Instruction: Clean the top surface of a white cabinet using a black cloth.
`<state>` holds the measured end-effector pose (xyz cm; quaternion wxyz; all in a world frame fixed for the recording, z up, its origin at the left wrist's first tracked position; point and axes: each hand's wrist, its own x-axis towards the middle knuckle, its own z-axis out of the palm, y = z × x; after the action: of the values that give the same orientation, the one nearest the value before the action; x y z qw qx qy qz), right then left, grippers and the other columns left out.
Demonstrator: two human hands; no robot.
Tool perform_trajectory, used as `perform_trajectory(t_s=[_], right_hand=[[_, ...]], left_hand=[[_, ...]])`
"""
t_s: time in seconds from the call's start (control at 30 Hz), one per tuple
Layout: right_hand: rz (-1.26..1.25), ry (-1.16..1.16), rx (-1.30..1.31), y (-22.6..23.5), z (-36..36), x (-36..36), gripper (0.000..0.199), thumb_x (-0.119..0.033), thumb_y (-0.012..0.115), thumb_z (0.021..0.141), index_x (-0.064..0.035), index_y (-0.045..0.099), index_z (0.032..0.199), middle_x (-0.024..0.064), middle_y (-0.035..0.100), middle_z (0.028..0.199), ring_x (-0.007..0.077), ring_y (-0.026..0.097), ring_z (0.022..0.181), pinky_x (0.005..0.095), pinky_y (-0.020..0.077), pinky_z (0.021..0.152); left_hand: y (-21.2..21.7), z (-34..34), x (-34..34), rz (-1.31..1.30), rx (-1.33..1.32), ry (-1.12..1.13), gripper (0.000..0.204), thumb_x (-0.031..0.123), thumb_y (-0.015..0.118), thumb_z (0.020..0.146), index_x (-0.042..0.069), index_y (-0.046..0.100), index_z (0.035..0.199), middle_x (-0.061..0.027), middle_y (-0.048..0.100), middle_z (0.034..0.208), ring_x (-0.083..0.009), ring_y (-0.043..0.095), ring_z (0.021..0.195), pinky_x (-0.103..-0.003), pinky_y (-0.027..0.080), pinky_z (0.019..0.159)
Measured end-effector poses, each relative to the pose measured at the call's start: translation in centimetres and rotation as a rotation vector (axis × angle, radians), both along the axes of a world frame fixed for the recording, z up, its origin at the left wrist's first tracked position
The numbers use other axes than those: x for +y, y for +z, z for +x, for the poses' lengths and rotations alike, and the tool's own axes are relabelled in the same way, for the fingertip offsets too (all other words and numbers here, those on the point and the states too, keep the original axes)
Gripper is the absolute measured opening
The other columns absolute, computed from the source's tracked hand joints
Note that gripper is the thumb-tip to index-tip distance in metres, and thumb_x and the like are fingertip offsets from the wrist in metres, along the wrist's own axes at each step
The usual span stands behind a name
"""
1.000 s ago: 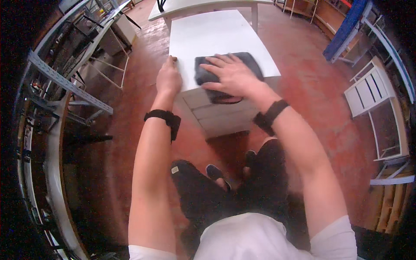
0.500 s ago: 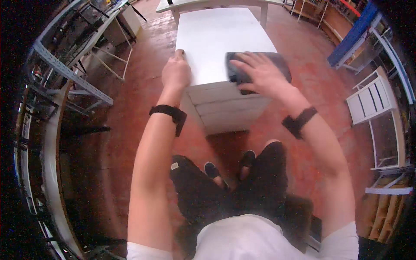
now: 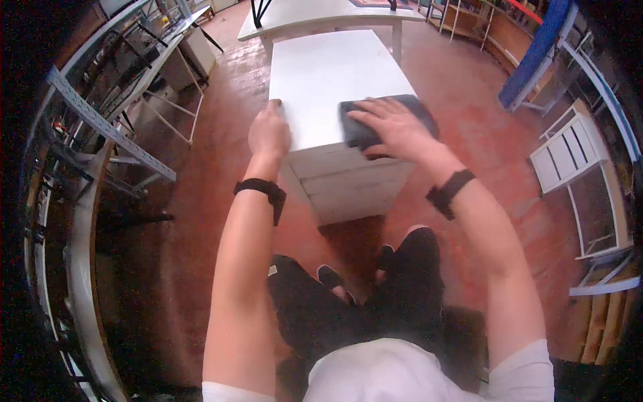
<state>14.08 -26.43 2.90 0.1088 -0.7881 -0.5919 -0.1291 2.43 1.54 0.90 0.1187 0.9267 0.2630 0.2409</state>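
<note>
A white drawer cabinet (image 3: 315, 80) stands in front of my knees, its smooth top facing up. On the left edge of that top rests my left hand (image 3: 270, 134), fingers curled around the edge. My right hand (image 3: 395, 127) lies spread and flat over a dark, folded piece of cloth (image 3: 420, 110) at the near right corner. The cloth reaches past the cabinet's right edge, and part of it is hidden under my palm. Both wrists carry black bands.
A white table (image 3: 328, 21) stands just beyond the cabinet. To the left are metal shelf frames (image 3: 110, 124) and a long bench (image 3: 84, 254). A small white slatted piece of furniture (image 3: 569, 154) and a blue post (image 3: 536, 57) are at the right. The floor is reddish.
The cabinet and both hands appear lower in the picture, showing more of the far table. My right hand and the cloth have shifted slightly left; the left hand keeps its hold on the edge.
</note>
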Motion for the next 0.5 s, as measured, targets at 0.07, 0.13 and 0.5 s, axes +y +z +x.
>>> perform_trajectory(t_s=[0.07, 0.13, 0.5], right_hand=[[-0.007, -0.034, 0.022, 0.6, 1.1, -2.9, 0.081, -0.038, 0.084, 0.081, -0.019, 0.049, 0.152, 0.0135, 0.047, 0.158, 0.0352, 0.041, 0.148, 0.0495, 0.0304, 0.124], [-0.011, -0.074, 0.028, 0.6, 2.1, -4.7, 0.076, -0.04, 0.081, 0.084, -0.0179, 0.051, 0.15, 0.0159, 0.047, 0.157, 0.037, 0.042, 0.147, 0.049, 0.0311, 0.124], [-0.124, -0.24, -0.231, -0.7, 0.9, 3.5, 0.052, -0.045, 0.071, 0.094, -0.0402, 0.058, 0.144, 0.012, 0.046, 0.158, 0.042, 0.038, 0.148, 0.0655, 0.0336, 0.117]], left_hand=[[-0.2, -0.3, 0.2, -0.001, -0.021, -0.008, 0.043, 0.011, 0.042, 0.097, 0.011, 0.059, 0.137, -0.0221, 0.071, 0.12, -0.0411, 0.069, 0.109, -0.052, 0.054, 0.093], [-0.4, -0.4, 0.4, 0.0, -0.037, -0.018, 0.043, 0.012, 0.041, 0.098, 0.01, 0.059, 0.138, -0.0227, 0.07, 0.12, -0.0417, 0.069, 0.109, -0.052, 0.054, 0.094], [-1.2, 0.2, 0.7, 0.043, 0.01, 0.026, 0.041, 0.018, 0.04, 0.103, 0.01, 0.059, 0.138, -0.0233, 0.07, 0.122, -0.0436, 0.069, 0.109, -0.052, 0.055, 0.095]])
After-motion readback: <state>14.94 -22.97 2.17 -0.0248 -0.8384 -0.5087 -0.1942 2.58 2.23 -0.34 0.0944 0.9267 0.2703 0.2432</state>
